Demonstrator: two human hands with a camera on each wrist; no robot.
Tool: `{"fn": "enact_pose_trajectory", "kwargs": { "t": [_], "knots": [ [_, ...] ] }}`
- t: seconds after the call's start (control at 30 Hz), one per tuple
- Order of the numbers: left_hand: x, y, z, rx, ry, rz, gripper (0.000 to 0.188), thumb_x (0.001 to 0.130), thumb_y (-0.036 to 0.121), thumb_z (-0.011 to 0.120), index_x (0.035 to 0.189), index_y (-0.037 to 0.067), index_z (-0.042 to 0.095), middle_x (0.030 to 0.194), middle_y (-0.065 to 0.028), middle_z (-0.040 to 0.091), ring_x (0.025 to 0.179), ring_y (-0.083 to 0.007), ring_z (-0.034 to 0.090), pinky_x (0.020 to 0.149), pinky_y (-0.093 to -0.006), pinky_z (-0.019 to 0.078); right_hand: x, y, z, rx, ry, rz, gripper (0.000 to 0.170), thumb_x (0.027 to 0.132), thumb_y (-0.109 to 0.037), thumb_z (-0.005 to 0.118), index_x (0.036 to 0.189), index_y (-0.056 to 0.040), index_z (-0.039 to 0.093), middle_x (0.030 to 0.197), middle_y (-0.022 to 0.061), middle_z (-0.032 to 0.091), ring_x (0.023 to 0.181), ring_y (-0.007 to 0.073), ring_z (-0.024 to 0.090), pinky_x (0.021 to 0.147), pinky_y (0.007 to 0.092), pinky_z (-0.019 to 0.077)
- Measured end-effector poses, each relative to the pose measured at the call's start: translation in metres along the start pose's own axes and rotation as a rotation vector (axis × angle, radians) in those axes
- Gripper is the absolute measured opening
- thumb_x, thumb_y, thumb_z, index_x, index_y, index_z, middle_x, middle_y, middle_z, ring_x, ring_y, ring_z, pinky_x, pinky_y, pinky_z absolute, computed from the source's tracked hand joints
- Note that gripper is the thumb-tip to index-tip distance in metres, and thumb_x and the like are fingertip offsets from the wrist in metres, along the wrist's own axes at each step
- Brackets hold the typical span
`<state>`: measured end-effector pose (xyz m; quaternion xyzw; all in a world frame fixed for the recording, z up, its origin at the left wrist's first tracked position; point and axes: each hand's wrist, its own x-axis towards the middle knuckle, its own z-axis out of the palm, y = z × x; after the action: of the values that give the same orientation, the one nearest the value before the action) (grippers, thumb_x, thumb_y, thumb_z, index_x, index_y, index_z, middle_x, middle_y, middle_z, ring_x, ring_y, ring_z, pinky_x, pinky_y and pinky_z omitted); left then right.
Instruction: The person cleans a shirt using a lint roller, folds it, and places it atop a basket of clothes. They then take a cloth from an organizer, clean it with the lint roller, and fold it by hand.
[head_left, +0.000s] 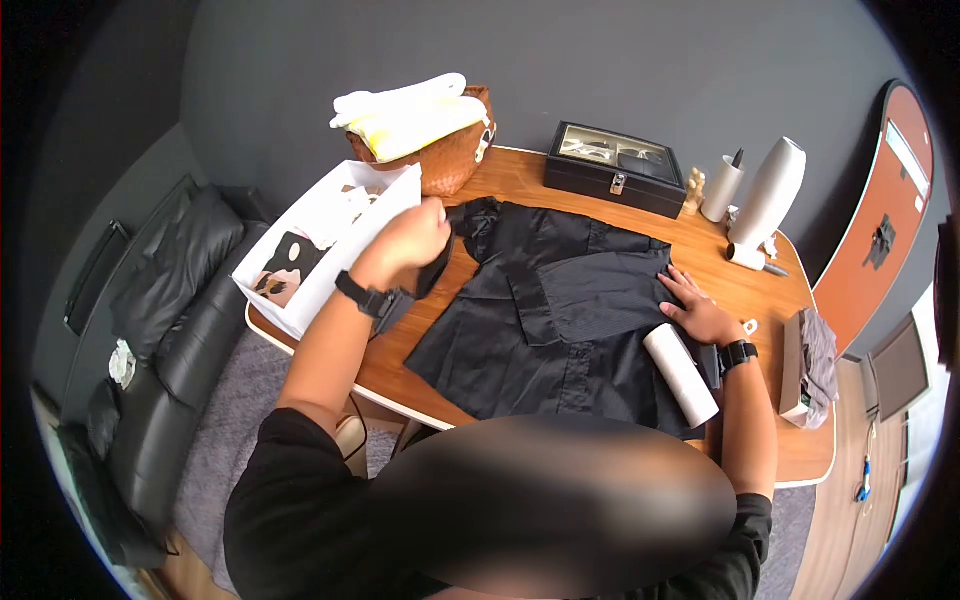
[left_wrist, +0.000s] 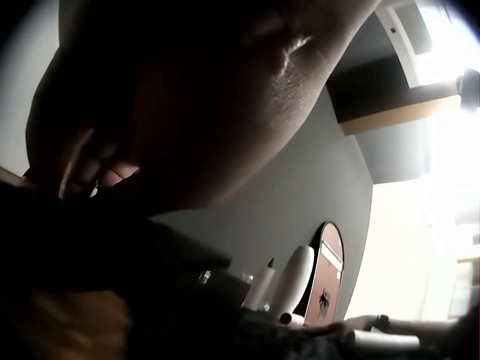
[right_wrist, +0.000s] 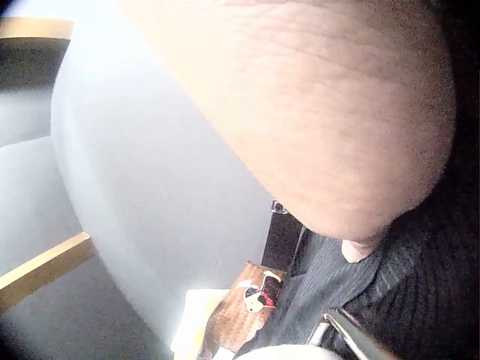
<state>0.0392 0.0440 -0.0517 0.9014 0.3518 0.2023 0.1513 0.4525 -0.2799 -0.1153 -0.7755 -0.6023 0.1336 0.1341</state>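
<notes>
A black long-sleeved shirt point(head_left: 600, 300) is spread on the wooden table, one sleeve folded back across its body. At its left side, my left hand point(head_left: 415, 238) grips a part of the black cloth, raised off the table close by the white box. In the left wrist view the curled fingers point(left_wrist: 97, 161) are in deep shadow over the dark cloth. My right hand point(head_left: 700, 312) lies with fingers spread on the shirt's right edge. A white roll point(head_left: 681, 375) rests on the shirt below that hand. Fine ribbing shows on the cloth in the right wrist view.
The white box point(head_left: 290, 320) with small items stands on the left. Behind it is a brown woven basket point(head_left: 455, 165) with white and yellow towels point(head_left: 410, 115). A black display case point(head_left: 615, 168), a silver-white upright device point(head_left: 770, 195) and a tissue box point(head_left: 795, 370) line the back and right.
</notes>
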Motion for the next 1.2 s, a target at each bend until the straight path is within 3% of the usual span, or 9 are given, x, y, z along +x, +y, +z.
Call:
{"fn": "enact_pose_trajectory", "kwargs": {
  "t": [0.13,0.33,0.6,0.7,0.8,0.87,0.93,1.07,1.2],
  "knots": [
    [0.039,0.015,-0.034,-0.748,-0.085,-0.107,0.024,0.101,0.019,0.046,0.092,0.005,0.063,0.078,-0.0056,0.066,0.064,-0.015,0.064,0.057,-0.0299,0.0476,-0.001,-0.004,0.001,-0.018,-0.002,0.025,0.066,0.105,-0.051,0.054,0.162,-0.0245,0.036,0.174,0.0071,0.019,0.161,0.0346,0.011,0.124,0.0654,0.0155],
    [0.067,0.07,-0.05,-1.248,-0.079,-0.082,0.023,0.103,0.025,0.05,0.088,0.011,0.062,0.075,0.0007,0.061,0.059,-0.0105,0.054,0.053,-0.0251,0.042,-0.006,-0.012,-0.004,-0.026,-0.016,0.06,0.065,0.105,-0.053,0.052,0.163,-0.0266,0.035,0.174,0.0031,0.018,0.161,0.0337,0.01,0.123,0.0672,0.0126],
    [0.019,0.161,0.018,-1.118,-0.604,0.061,0.018,0.104,0.025,0.06,0.105,0.007,0.064,0.094,-0.0119,0.074,0.072,-0.0169,0.069,0.061,-0.0277,0.0537,-0.007,-0.018,-0.005,-0.053,-0.043,0.104,0.066,0.105,-0.047,0.055,0.164,-0.0252,0.033,0.175,0.0039,0.016,0.161,0.0333,0.011,0.126,0.0602,0.0154],
    [-0.017,0.172,0.061,-1.076,-0.97,0.071,0.024,0.108,0.027,0.053,0.117,0.006,0.059,0.107,-0.0153,0.075,0.078,-0.018,0.071,0.065,-0.0276,0.0538,-0.004,-0.004,-0.002,-0.018,-0.018,0.04,0.067,0.104,-0.052,0.054,0.163,-0.0266,0.035,0.175,0.0025,0.017,0.161,0.033,0.01,0.123,0.0678,0.0122],
    [-0.035,0.165,0.067,-0.779,-0.879,0.27,0.028,0.109,0.029,0.051,0.116,0.005,0.061,0.106,-0.0123,0.075,0.086,-0.0176,0.071,0.07,-0.0294,0.0553,-0.007,-0.003,-0.004,0.019,0.071,-0.076,0.064,0.103,-0.041,0.062,0.158,-0.0149,0.043,0.169,0.0142,0.03,0.157,0.0359,0.025,0.126,0.0477,0.0241],
    [-0.029,0.142,0.06,-0.538,-0.709,0.376,0.03,0.108,0.029,0.052,0.113,0.002,0.064,0.106,-0.0105,0.074,0.091,-0.0171,0.071,0.078,-0.0319,0.0566,-0.016,-0.014,-0.019,0.115,0.09,-0.045,0.061,0.102,-0.037,0.064,0.154,-0.0121,0.047,0.165,0.0167,0.037,0.153,0.0355,0.033,0.124,0.0449,0.0294],
    [-0.022,0.123,0.043,-0.295,-0.347,0.381,0.023,0.099,0.02,0.056,0.104,0.002,0.069,0.098,-0.0168,0.075,0.092,-0.0337,0.072,0.081,-0.0427,0.0561,-0.019,-0.021,-0.025,0.241,0.224,-0.059,0.049,0.1,-0.029,0.069,0.143,-0.0075,0.058,0.147,0.0185,0.058,0.137,0.0333,0.054,0.114,0.0417,0.0434],
    [0.021,0.05,0.046,0.01,-0.155,0.126,0.031,0.097,0.022,0.061,0.12,0.002,0.066,0.13,-0.0222,0.063,0.127,-0.0395,0.057,0.108,-0.046,0.0457,-0.035,-0.068,-0.05,0.276,0.208,-0.102,0.043,0.098,-0.028,0.072,0.135,-0.0077,0.063,0.13,0.0167,0.068,0.119,0.0314,0.066,0.101,0.0393,0.0519],
    [0.039,0.017,0.062,0.068,-0.128,-0.004,0.038,0.1,0.029,0.061,0.123,-0.002,0.064,0.134,-0.0255,0.062,0.129,-0.0385,0.057,0.108,-0.0461,0.0454,-0.042,-0.123,-0.04,0.136,0.12,-0.171,0.05,0.096,-0.032,0.074,0.135,-0.0041,0.061,0.129,0.0197,0.065,0.113,0.0327,0.067,0.095,0.0411,0.0547]
  ]
}}
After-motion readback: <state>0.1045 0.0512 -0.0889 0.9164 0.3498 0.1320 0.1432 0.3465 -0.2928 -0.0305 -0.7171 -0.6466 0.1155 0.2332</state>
